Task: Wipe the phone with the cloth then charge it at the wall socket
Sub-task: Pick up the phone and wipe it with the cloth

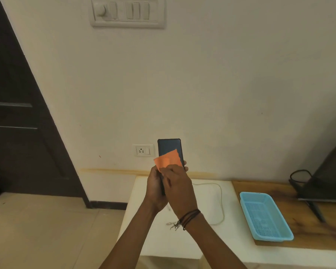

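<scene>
A dark phone (169, 146) stands upright in front of me, its lower half wrapped by my left hand (155, 188). My right hand (179, 188) presses an orange cloth (168, 159) flat against the middle of the phone's face. On the wall just left of the phone sits a white socket (143, 150) with its switch. A white charging cable (220, 199) lies curled on the white table (208, 243) below my hands, its plug end near my right wrist.
A light blue plastic basket (265, 216) rests on the wooden top (306, 226) at the right. A dark screen on a stand (330, 175) is at the far right. A dark door (21, 113) fills the left. A switch panel (127, 12) is high on the wall.
</scene>
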